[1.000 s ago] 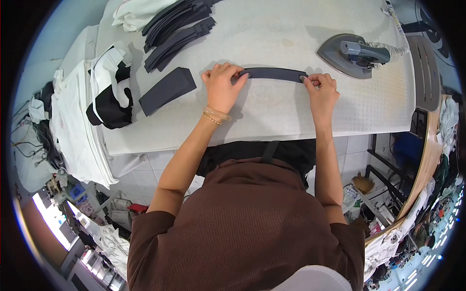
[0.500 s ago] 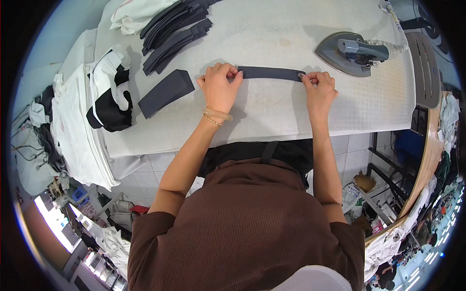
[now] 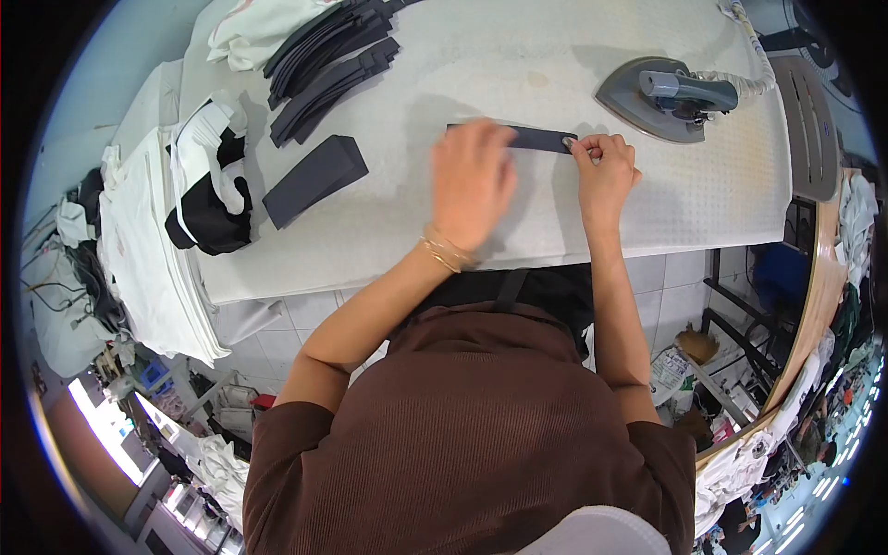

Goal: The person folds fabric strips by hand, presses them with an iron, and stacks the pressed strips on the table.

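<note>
A narrow dark strip of fabric (image 3: 541, 139) lies across the pale table cover. My right hand (image 3: 603, 171) pinches its right end between thumb and fingertips. Over the left part of the strip is my left hand (image 3: 474, 180), smeared by motion, so its fingers and any contact with the cloth cannot be made out. The strip's left tip shows just beyond that hand. Left of my hands lies a wider dark fabric stack (image 3: 316, 180). Behind it are fanned piles of dark curved strips (image 3: 333, 88). A grey iron (image 3: 661, 100) rests to the right, beyond my right hand.
White and black cloth (image 3: 211, 190) lies at the table's left side, beside long white fabric (image 3: 143, 222). White cloth (image 3: 264, 32) sits at the back left. The iron's hose (image 3: 754, 65) runs to the back right, near a grey slatted board (image 3: 803, 129).
My left hand has let go of the strip's left end and moved right over the strip. My right hand still pinches the right end. The view has shifted slightly.
</note>
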`<action>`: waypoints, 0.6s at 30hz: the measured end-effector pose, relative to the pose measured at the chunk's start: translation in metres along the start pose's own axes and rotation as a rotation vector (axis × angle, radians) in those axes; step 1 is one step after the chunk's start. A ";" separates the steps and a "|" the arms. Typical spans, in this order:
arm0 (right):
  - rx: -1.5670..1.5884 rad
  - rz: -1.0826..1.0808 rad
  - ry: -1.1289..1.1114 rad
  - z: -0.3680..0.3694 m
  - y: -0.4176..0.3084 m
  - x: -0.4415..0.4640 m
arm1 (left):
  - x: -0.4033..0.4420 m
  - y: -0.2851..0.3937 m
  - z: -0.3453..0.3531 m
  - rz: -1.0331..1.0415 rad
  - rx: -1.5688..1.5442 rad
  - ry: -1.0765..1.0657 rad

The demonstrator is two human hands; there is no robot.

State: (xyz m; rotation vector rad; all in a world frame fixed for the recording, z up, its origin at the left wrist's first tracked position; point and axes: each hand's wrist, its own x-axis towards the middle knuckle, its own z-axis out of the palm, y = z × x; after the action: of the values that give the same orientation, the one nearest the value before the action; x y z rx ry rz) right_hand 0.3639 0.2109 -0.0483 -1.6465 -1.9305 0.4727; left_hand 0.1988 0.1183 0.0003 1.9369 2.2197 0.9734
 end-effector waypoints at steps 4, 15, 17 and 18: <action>0.010 0.006 0.010 0.001 0.000 0.000 | -0.010 0.031 0.033 0.175 -0.094 -0.183; 0.011 0.003 0.013 0.001 -0.001 0.000 | -0.021 0.034 0.049 0.123 0.064 -0.283; 0.013 0.008 0.010 0.001 -0.002 0.000 | -0.021 0.034 0.050 0.117 0.058 -0.293; 0.015 0.008 0.010 0.001 -0.002 0.000 | -0.022 0.035 0.050 0.110 0.045 -0.283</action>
State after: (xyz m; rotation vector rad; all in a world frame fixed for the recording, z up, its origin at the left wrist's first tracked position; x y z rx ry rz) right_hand 0.3619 0.2107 -0.0476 -1.6453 -1.9090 0.4796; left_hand 0.2553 0.1209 -0.0315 2.0847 2.0139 0.6158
